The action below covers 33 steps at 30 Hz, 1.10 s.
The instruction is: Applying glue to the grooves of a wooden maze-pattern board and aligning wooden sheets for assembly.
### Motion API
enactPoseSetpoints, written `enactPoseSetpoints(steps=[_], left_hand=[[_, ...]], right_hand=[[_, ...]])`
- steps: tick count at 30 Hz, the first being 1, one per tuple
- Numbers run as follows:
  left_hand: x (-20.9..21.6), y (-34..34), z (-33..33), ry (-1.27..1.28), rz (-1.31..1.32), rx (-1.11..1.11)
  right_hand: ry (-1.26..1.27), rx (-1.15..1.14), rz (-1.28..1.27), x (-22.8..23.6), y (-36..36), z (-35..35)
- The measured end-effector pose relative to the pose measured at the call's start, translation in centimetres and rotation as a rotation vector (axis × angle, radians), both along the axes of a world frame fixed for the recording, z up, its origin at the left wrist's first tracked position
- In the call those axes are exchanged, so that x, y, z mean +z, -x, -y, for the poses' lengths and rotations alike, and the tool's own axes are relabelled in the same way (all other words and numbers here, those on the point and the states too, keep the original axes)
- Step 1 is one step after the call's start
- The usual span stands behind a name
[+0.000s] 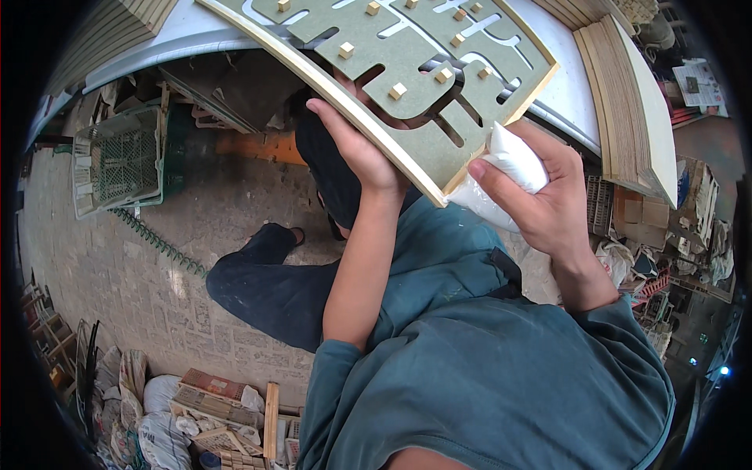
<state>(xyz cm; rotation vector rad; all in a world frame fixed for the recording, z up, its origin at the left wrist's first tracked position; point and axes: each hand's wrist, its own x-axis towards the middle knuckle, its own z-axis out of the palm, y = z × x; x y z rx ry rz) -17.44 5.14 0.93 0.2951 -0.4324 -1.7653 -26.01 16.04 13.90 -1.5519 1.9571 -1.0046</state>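
Note:
A grey-green slotted board [423, 149] with pale wooden edge strips is tilted up over the near edge of the work table. Several small wooden blocks [398, 91] stand on its face. My left hand [364, 157] grips the board's near-left edge strip, with the thumb along the outside and the fingers partly hidden underneath. In my right hand [548, 196] is a soft plastic bag of white paste [517, 160], squeezed between thumb and fingers. The bag touches or nearly touches the board's near right corner, and its lower end is partly hidden by the board and hand.
Stacked wooden panels [627, 110] stand on the table's right, with another stack [110, 47] at far left. A plastic crate [117, 160] and a green coiled hose [160, 243] are at left. Boxes of wood pieces [219, 411] and sacks [164, 431] lie on the floor behind.

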Motion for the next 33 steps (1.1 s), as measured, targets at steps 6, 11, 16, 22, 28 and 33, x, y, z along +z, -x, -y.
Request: enactPoseSetpoints(steps=[6, 11, 16, 22, 28, 33], left_hand=[[-0.2, -0.2, 0.0, -0.003, 0.049, -0.009], [0.0, -0.1, 0.0, -0.003, 0.038, 0.001], [0.0, -0.1, 0.0, -0.026, 0.031, 0.0], [-0.1, -0.1, 0.0, -0.017, 0.058, 0.001], [0.4, -0.2, 0.0, -0.018, 0.087, 0.018], [0.2, -0.3, 0.0, -0.032, 0.049, -0.017]], right_hand=[[0.007, -0.017, 0.001, 0.0, 0.3, 0.0], [-0.01, -0.027, -0.016, 0.2, 0.3, 0.0], [0.012, -0.032, -0.01, 0.0, 0.5, 0.0], [-0.057, -0.045, 0.012, 0.3, 1.1, -0.2], [-0.037, -0.056, 0.009, 0.1, 1.2, -0.1], [0.011, -0.074, -0.004, 0.0, 1.4, -0.1]])
